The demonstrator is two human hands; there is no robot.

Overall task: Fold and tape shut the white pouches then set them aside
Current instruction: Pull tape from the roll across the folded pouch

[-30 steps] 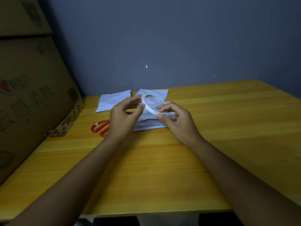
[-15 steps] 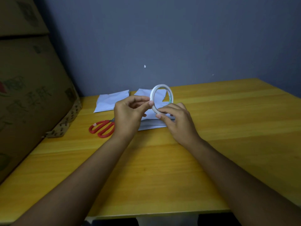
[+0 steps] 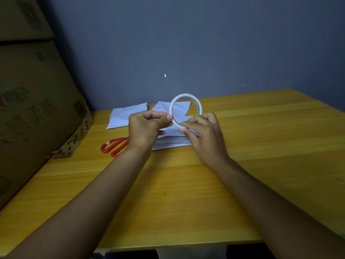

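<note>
Both hands, left hand and right hand, pinch the tape ring above the pouches near the table's far edge. Scissors lie left; the right side is bare wood.

A plain packing corner: stacked cardboard boxes beside a wooden table, bare wall.

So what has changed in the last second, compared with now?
Both hands, left and right, raised the tape and turned it from lying tilted over the pouches to standing upright, facing the camera. Both hands hold it throughout. Pouches, scissors and box stayed put.
</note>
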